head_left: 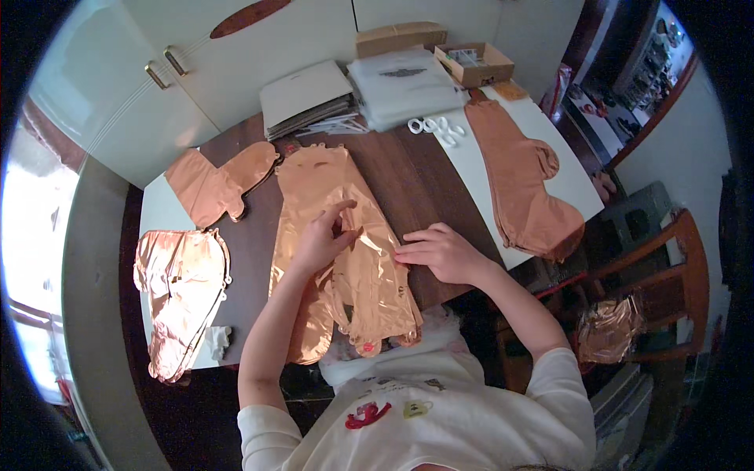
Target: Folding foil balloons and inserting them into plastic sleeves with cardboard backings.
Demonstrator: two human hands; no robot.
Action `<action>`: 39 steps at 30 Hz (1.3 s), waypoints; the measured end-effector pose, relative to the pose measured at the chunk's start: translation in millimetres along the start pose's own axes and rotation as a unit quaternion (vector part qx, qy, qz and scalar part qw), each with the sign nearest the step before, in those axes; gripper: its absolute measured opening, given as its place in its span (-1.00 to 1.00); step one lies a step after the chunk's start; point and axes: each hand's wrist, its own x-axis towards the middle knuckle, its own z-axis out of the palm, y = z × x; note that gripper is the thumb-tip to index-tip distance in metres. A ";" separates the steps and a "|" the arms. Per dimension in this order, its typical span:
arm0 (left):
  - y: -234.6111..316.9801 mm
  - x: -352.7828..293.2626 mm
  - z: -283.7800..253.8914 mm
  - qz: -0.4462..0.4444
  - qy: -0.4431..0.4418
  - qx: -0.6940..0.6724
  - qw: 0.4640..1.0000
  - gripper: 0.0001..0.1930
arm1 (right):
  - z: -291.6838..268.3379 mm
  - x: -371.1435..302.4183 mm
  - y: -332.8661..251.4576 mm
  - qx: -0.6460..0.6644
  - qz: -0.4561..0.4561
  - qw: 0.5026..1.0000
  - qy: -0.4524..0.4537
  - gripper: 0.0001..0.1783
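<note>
Central foil piece [318,177]: a flat, copper-coloured sheet form, lying lengthwise on the middle of the table [416,180], its lower end reaching over the near edge toward the lap.
Left hand [318,243]: resting over the middle of this piece, its thumb and forefinger standing apart in a moderate gap.
Right hand [444,253]: reaching in from the right, its fingers extending close together to the piece's right edge; whether they are pinching the foil, one cannot tell.
Left-side foil: an upper piece [206,188] and a lower piece [184,286] lying at the table's left, the lower one gleaming in window light.
Right-side foil: a curved, matt-looking piece [522,180] lying mainly on the white right-hand part of the table.
Far edge: a stack of boards [306,98], a pile of translucent bags [404,86] and an open cardboard box [487,72] standing in a row; white rolls [436,127] lying before them.
Right surround: a wooden chair [691,275] standing beside the table.
</note>
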 end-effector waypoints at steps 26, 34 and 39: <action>20.0 75.8 -3.5 -0.003 0.138 0.116 0.984 -0.40 | -0.8 -8.9 -3.2 0.014 0.009 1.000 -0.012 -0.61; 49.0 54.0 14.1 0.116 0.106 0.362 0.919 -0.49 | 1.3 -14.2 -1.3 0.010 0.019 1.000 -0.012 -0.63; 54.7 0.3 33.2 0.218 -0.032 0.395 0.892 -0.50 | -0.5 -10.1 -4.8 0.009 0.007 1.000 -0.009 -0.63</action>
